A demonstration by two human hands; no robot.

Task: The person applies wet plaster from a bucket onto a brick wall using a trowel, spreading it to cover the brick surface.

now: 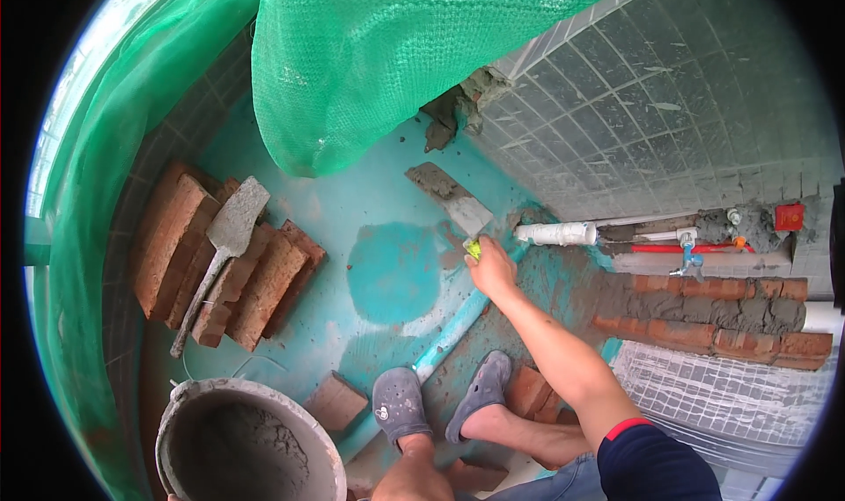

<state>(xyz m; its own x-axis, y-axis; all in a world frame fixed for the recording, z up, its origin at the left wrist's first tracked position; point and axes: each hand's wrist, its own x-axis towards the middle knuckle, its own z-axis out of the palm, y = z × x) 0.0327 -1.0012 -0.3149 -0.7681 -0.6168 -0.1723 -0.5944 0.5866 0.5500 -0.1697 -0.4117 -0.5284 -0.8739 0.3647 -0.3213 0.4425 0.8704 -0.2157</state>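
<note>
My right hand (495, 270) is closed around the yellow-green handle of a trowel (475, 217), its arm reaching in from the lower right. Grey mortar covers the far part of the trowel's rectangular blade, which is held over the teal floor and points up and left. No part of my left hand can be made out. At the lower left stands a round bucket (327, 455) with wet grey mortar (255, 444) inside. Just ahead of my right hand, a white pipe end (556, 234) sticks out along the wall base.
Stacked bricks (176, 237) at the left carry a mortar-caked shovel (231, 228). Green netting (352, 61) hangs down at the top. A low brick-and-mortar row (704, 325), a blue tap (689, 259) and red pipe (687, 248) line the tiled wall (651, 105). A loose brick (336, 401) lies near my left shoe.
</note>
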